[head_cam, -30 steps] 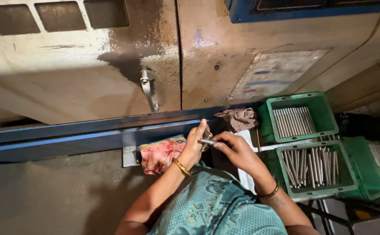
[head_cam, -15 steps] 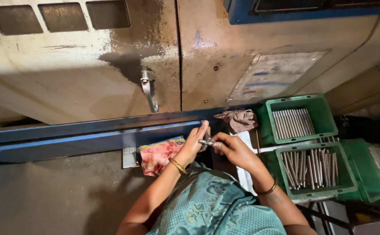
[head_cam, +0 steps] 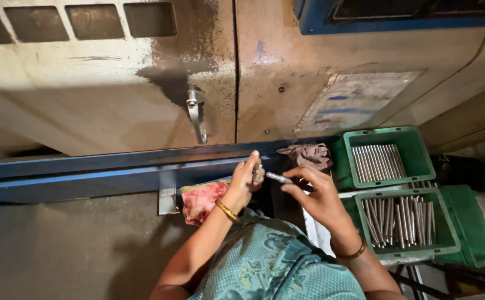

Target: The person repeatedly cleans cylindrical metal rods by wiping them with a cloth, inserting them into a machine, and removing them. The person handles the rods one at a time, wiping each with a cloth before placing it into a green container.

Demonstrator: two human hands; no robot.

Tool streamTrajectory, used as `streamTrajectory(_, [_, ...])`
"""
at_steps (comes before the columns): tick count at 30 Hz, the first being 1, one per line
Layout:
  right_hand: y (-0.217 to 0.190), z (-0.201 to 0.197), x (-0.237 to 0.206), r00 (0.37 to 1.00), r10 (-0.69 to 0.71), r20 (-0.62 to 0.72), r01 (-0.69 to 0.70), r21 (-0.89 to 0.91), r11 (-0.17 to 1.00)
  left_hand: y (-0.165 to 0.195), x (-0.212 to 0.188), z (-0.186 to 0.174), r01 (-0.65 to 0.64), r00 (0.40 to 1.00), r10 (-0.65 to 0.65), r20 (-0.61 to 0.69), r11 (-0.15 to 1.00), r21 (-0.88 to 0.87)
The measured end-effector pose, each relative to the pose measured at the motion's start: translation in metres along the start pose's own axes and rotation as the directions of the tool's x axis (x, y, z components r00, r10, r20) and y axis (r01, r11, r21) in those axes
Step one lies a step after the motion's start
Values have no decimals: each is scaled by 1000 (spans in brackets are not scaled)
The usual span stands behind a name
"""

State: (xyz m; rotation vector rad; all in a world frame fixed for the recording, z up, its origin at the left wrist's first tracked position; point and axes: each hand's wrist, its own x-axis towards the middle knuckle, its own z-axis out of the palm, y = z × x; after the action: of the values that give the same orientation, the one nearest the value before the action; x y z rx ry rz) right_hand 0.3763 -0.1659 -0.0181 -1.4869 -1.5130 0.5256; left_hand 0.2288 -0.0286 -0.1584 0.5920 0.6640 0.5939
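Note:
My right hand (head_cam: 315, 194) pinches a short grey metal rod (head_cam: 278, 178) that points left toward my left hand (head_cam: 247, 176). My left hand is closed around a small metal piece at the rod's tip, just above a red and pink cloth (head_cam: 203, 199). Both wrists wear bangles. To the right, two green crates hold several similar metal rods: the far crate (head_cam: 384, 139) has them lined up neatly, the near crate (head_cam: 406, 254) holds them loosely.
A beige, stained machine cabinet with a metal door handle (head_cam: 195, 114) fills the top. A blue steel rail (head_cam: 87, 175) runs along its base. A brownish rag (head_cam: 309, 155) lies by the far crate. Grey floor lies lower left.
My hands stay together on the rod with only small shifts. The view has drifted slightly.

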Motion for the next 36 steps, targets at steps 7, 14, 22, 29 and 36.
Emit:
streamTrajectory(7, [-10,19,10,997,-75,36,80,-177,981,6,-14,22,-9,998,14,-60,997,75])
streamTrajectory(14, [1,21,7,987,-160,27,162,-184,970,2,-12,22,-81,995,88,-36,983,168])
streamTrajectory(22, [17,27,3,998,32,47,-25,-137,990,-3,-5,20,-166,986,162,39,934,318])
streamTrajectory(29, [47,36,-6,991,130,42,-126,-95,987,-6,6,18,-172,985,162,57,931,321])
streamTrajectory(36, [104,26,-18,844,446,298,-536,495,684,-31,38,20,-80,992,27,126,899,430])
